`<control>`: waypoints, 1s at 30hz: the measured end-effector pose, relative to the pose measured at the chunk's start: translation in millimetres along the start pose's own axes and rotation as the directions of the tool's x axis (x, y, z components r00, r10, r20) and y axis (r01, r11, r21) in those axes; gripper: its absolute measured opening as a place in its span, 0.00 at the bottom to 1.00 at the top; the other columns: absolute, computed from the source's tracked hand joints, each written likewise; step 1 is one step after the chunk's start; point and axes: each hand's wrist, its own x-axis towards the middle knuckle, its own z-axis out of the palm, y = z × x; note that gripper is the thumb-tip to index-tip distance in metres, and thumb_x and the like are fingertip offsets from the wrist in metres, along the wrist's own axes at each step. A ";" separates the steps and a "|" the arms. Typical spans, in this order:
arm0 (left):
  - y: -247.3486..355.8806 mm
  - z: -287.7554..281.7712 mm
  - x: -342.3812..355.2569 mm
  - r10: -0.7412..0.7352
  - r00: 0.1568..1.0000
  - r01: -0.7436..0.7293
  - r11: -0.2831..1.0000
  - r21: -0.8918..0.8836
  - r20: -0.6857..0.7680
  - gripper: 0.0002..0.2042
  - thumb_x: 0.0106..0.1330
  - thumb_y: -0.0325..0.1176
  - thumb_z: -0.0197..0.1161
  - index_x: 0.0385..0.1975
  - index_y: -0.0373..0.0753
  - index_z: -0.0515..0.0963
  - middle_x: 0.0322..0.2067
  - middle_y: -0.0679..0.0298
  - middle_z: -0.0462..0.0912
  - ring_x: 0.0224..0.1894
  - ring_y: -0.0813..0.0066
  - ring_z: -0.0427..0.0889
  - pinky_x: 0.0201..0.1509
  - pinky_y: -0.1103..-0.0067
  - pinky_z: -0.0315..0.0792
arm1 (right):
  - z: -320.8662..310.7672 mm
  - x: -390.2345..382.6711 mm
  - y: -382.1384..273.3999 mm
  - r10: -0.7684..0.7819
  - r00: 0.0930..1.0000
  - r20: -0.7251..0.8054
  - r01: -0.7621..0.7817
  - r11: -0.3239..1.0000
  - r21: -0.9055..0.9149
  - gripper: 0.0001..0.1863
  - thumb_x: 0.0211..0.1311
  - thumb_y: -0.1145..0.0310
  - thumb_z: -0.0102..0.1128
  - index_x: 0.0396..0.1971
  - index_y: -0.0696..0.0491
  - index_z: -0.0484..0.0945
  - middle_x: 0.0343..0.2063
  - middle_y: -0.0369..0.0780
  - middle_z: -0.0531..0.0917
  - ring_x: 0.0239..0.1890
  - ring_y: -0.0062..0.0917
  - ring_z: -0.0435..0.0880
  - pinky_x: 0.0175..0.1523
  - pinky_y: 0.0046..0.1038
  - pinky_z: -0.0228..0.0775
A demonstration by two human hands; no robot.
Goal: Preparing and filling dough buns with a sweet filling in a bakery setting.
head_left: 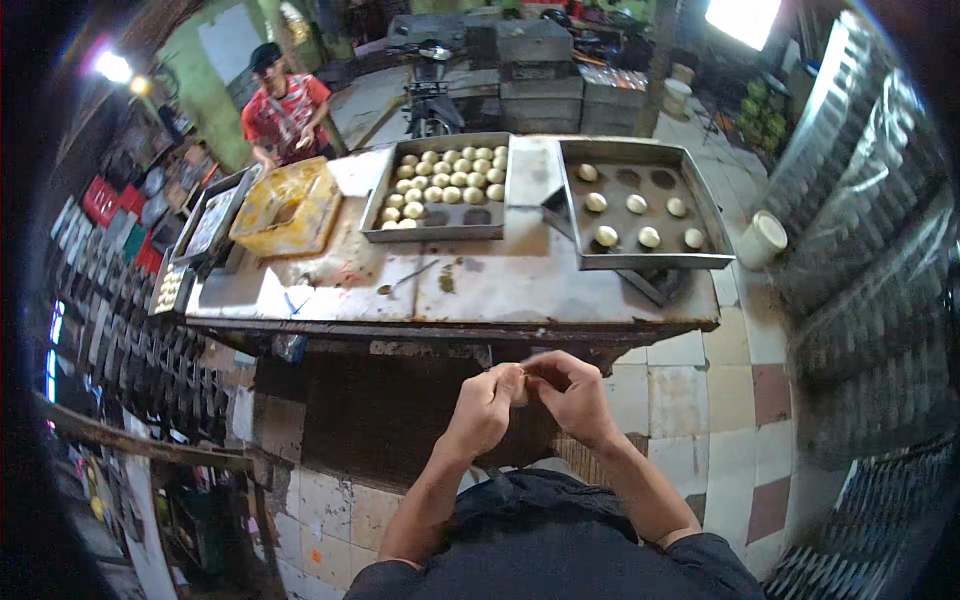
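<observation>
Close in front of my body, past the table's near edge, my left hand (484, 408) has its fingers closed around a small pale piece of dough (521, 394). My right hand (573, 393) meets it from the other side, thumb and fingers pinched at the dough's top. Most of the dough is hidden by my fingers. Ahead on the table, a metal tray (440, 236) holds several rows of round dough balls (441, 180). To its right, another metal tray (650, 262) carries several spaced dough balls (637, 204), well apart from my hands.
A yellow plastic tub (326, 215) stands on the left of the white table (370, 290). A thin stick-like tool (415, 274) lies near the front. A person in a red shirt (290, 120) is at the far left corner. Racks (860, 280) line the right, beside a white bucket (763, 240).
</observation>
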 end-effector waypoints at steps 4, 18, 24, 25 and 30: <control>21.4 23.3 35.4 -0.064 0.962 0.068 0.998 -0.004 0.267 0.17 0.82 0.39 0.46 0.48 0.29 0.75 0.37 0.61 0.81 0.41 0.77 0.78 0.50 0.77 0.72 | -54.2 18.3 -0.7 -0.063 0.998 0.029 0.063 0.998 0.003 0.10 0.62 0.78 0.70 0.43 0.57 0.88 0.38 0.36 0.79 0.39 0.18 0.78 0.46 0.21 0.73; 11.9 38.3 240.9 0.581 0.766 -0.641 0.720 0.264 0.276 0.08 0.69 0.29 0.58 0.43 0.34 0.76 0.38 0.52 0.83 0.48 0.47 0.76 0.56 0.60 0.68 | -47.3 150.7 12.1 0.565 0.824 -0.035 -0.158 0.290 0.944 0.15 0.74 0.65 0.60 0.55 0.55 0.76 0.45 0.37 0.83 0.43 0.22 0.84 0.50 0.29 0.80; -32.3 4.7 357.2 0.191 0.832 0.039 0.917 -0.397 0.521 0.39 0.77 0.27 0.46 0.79 0.42 0.27 0.76 0.50 0.57 0.77 0.59 0.57 0.78 0.69 0.49 | -54.5 253.1 72.7 0.536 0.813 -0.227 -0.154 0.574 0.804 0.14 0.75 0.71 0.58 0.55 0.59 0.78 0.45 0.40 0.85 0.41 0.27 0.87 0.49 0.30 0.82; -30.8 -8.2 371.8 0.225 0.861 -0.019 0.910 -0.413 0.456 0.40 0.77 0.28 0.47 0.78 0.42 0.26 0.76 0.51 0.55 0.78 0.60 0.55 0.78 0.69 0.49 | -64.6 282.7 65.9 0.548 0.788 -0.282 -0.247 0.700 0.671 0.16 0.72 0.73 0.59 0.56 0.61 0.77 0.46 0.41 0.85 0.45 0.28 0.86 0.54 0.30 0.81; -73.7 -62.9 437.7 0.193 0.947 -0.204 0.979 0.018 0.255 0.25 0.73 0.35 0.59 0.68 0.36 0.66 0.69 0.49 0.67 0.73 0.51 0.62 0.77 0.60 0.50 | -183.4 437.7 99.3 -0.575 0.739 -0.351 -0.136 0.383 -0.914 0.24 0.66 0.74 0.60 0.62 0.60 0.73 0.55 0.53 0.79 0.57 0.46 0.79 0.63 0.36 0.71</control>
